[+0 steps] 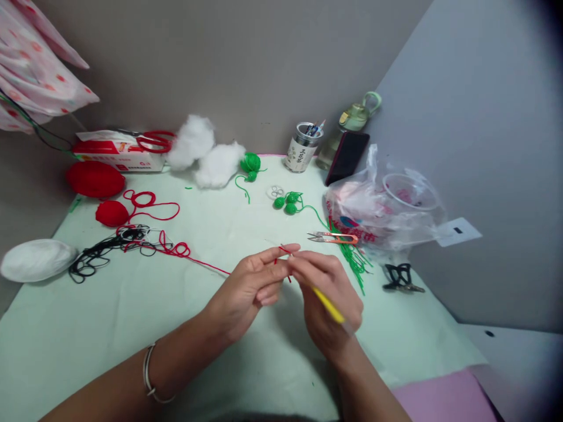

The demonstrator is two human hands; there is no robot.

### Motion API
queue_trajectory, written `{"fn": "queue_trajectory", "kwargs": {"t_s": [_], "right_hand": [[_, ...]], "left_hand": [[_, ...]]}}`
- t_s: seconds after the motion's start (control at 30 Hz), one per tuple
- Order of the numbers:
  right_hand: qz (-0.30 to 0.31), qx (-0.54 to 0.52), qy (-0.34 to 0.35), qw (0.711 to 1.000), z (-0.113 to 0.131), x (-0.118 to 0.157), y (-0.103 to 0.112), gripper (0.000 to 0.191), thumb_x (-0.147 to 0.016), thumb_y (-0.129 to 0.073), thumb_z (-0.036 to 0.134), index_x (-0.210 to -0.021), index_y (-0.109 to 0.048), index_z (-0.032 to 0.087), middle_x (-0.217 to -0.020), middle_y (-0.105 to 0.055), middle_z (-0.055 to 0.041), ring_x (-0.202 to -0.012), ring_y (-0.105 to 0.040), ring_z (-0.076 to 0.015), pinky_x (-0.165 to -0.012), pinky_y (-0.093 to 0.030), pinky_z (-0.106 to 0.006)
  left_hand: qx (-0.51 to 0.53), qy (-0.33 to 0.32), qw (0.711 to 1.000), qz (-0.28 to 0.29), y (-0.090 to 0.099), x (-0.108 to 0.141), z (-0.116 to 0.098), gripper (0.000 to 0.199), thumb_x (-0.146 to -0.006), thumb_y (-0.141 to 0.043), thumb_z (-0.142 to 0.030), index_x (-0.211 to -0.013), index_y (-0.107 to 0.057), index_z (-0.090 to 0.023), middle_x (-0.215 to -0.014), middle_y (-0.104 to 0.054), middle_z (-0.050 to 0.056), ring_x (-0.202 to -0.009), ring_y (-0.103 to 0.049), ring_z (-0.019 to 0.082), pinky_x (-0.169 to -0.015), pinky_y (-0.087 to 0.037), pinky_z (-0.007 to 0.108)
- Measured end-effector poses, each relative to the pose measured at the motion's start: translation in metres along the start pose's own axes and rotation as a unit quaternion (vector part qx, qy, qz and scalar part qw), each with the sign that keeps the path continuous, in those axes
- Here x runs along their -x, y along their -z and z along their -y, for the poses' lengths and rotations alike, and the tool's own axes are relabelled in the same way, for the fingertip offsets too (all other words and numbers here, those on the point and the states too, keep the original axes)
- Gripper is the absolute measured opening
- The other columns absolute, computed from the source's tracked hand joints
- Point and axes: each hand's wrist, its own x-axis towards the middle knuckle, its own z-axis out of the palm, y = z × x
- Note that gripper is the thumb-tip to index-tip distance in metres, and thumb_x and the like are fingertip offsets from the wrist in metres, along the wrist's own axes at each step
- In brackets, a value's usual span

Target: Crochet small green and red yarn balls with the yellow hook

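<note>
My left hand (250, 281) pinches red yarn (209, 266) between thumb and fingers. The strand runs left across the table to a small red yarn ball (112, 213). In my right hand (329, 293) is a crochet hook with a yellow handle (328, 305), held like a pen. Its tip meets the red yarn at my left fingertips, and the two hands touch or nearly touch there. A short red yarn end hangs below the fingers. The exact loop on the hook is too small to make out.
Left lie a red skein (95, 179), white yarn (38, 260), tangled black yarn (101, 252) and red scissors (155, 141). White stuffing (219, 166) and green crocheted balls (291, 203) are behind. Right are thread snips (334, 237), a plastic bag (382, 205), a phone (347, 157) and a claw clip (401, 278).
</note>
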Motion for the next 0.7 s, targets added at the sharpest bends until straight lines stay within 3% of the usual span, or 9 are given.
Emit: {"fn": "queue_trajectory", "kwargs": {"t_s": [0.1, 0.2, 0.3, 0.4, 0.5, 0.6, 0.67, 0.7], "right_hand": [[-0.036, -0.14, -0.119, 0.982, -0.003, -0.008, 0.006, 0.022, -0.099, -0.061, 0.014, -0.105, -0.078, 0.026, -0.089, -0.075, -0.0039, -0.074, -0.07, -0.0177, -0.066, -0.06, -0.033], [-0.045, -0.239, -0.197, 0.95, -0.003, -0.014, 0.007, 0.02, -0.102, -0.057, 0.022, -0.098, -0.077, 0.024, -0.083, -0.072, -0.0027, -0.063, -0.065, -0.0149, -0.057, -0.056, -0.03], [0.007, -0.143, -0.127, 0.982, 0.002, -0.012, 0.002, 0.018, -0.098, -0.063, 0.016, -0.101, -0.078, 0.025, -0.089, -0.076, -0.0044, -0.077, -0.071, -0.0186, -0.067, -0.059, -0.034], [0.0, -0.048, -0.034, 0.998, 0.005, -0.007, -0.001, 0.031, -0.093, -0.068, 0.006, -0.109, -0.08, 0.028, -0.102, -0.08, -0.006, -0.092, -0.073, -0.0203, -0.078, -0.059, -0.035], [-0.016, -0.13, -0.109, 0.985, 0.0, -0.007, 0.001, 0.025, -0.095, -0.067, 0.01, -0.108, -0.08, 0.028, -0.099, -0.079, -0.0045, -0.087, -0.073, -0.0182, -0.074, -0.059, -0.033], [-0.006, -0.269, -0.22, 0.938, -0.006, -0.012, 0.006, 0.016, -0.101, -0.062, 0.023, -0.101, -0.078, 0.025, -0.092, -0.079, -0.0043, -0.071, -0.071, -0.0162, -0.065, -0.059, -0.031], [0.0, -0.306, -0.24, 0.921, -0.007, -0.014, 0.008, 0.018, -0.103, -0.058, 0.026, -0.098, -0.076, 0.023, -0.091, -0.079, -0.0051, -0.068, -0.071, -0.0162, -0.062, -0.06, -0.032], [-0.002, -0.293, -0.232, 0.928, -0.006, -0.014, 0.01, 0.019, -0.104, -0.057, 0.025, -0.099, -0.075, 0.023, -0.091, -0.079, -0.0051, -0.068, -0.071, -0.0162, -0.062, -0.06, -0.032]], "left_hand": [[0.013, -0.01, 1.0, -0.002, 0.002, 0.0, -0.006, 0.025, -0.082, -0.084, -0.02, -0.107, -0.082, -0.015, -0.063, -0.044, -0.008, -0.045, -0.021, -0.001, -0.045, -0.02, 0.016], [-0.006, -0.039, 0.999, -0.022, -0.001, 0.001, -0.007, 0.034, -0.079, -0.087, -0.019, -0.112, -0.08, -0.02, -0.075, -0.058, -0.005, -0.048, -0.029, -0.001, -0.045, -0.022, 0.017], [-0.043, -0.073, 0.995, -0.048, -0.005, 0.001, -0.001, 0.054, -0.074, -0.09, -0.021, -0.126, -0.074, -0.024, -0.08, -0.064, -0.004, -0.053, -0.038, 0.002, -0.047, -0.026, 0.019], [-0.067, -0.063, 0.995, -0.041, -0.006, 0.0, 0.005, 0.056, -0.077, -0.089, -0.026, -0.13, -0.072, -0.022, -0.077, -0.064, -0.004, -0.051, -0.037, 0.003, -0.048, -0.026, 0.021], [-0.063, -0.032, 0.997, -0.012, -0.004, 0.0, 0.003, 0.045, -0.081, -0.086, -0.028, -0.124, -0.075, -0.021, -0.077, -0.063, -0.004, -0.047, -0.032, 0.001, -0.048, -0.025, 0.023], [-0.065, -0.033, 0.997, -0.008, -0.002, 0.0, -0.003, 0.037, -0.083, -0.083, -0.028, -0.119, -0.077, -0.021, -0.07, -0.059, -0.005, -0.046, -0.031, 0.002, -0.048, -0.024, 0.023], [-0.079, -0.041, 0.996, -0.013, -0.001, 0.0, -0.007, 0.033, -0.085, -0.082, -0.028, -0.117, -0.078, -0.021, -0.066, -0.057, -0.006, -0.047, -0.031, 0.002, -0.049, -0.025, 0.023], [-0.089, -0.05, 0.995, -0.02, 0.0, 0.0, -0.008, 0.032, -0.085, -0.082, -0.028, -0.116, -0.079, -0.021, -0.067, -0.058, -0.005, -0.047, -0.031, 0.003, -0.049, -0.025, 0.023]]}}
